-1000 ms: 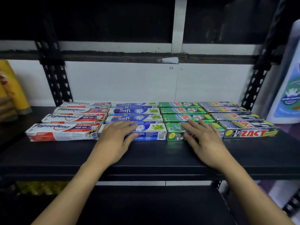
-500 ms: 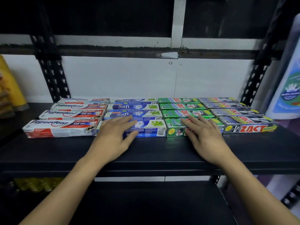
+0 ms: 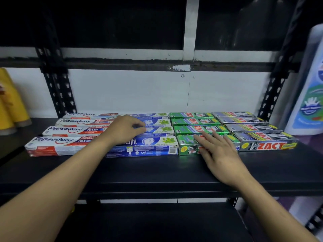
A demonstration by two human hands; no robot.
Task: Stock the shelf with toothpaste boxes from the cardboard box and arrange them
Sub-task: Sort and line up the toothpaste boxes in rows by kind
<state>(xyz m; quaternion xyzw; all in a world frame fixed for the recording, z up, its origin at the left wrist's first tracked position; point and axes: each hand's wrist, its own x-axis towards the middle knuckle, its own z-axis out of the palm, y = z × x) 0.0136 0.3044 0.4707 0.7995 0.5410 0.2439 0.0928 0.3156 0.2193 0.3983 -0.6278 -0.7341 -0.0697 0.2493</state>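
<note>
Four columns of toothpaste boxes lie flat on the black shelf [image 3: 157, 173]: white-red Pepsodent boxes [image 3: 57, 145], blue Safi boxes [image 3: 153, 149], green Zact boxes [image 3: 192, 122] and silver Zact boxes [image 3: 267, 145]. My left hand [image 3: 122, 131] reaches over the front Safi box. Its fingers and thumb curl onto the second Safi box [image 3: 160, 131]. My right hand [image 3: 220, 152] lies flat with straight fingers on the front green Zact box, covering its middle. No cardboard box is in view.
Yellow packages [image 3: 10, 102] stand at the shelf's left end. A large white bottle [image 3: 311, 95] stands at the right. Perforated black uprights [image 3: 57, 88] frame the white back wall. A darker lower shelf [image 3: 139, 224] sits below.
My left hand moved from the front Safi box farther back and curled its fingers on the second one. My right hand stayed flat on the front green Zact box.
</note>
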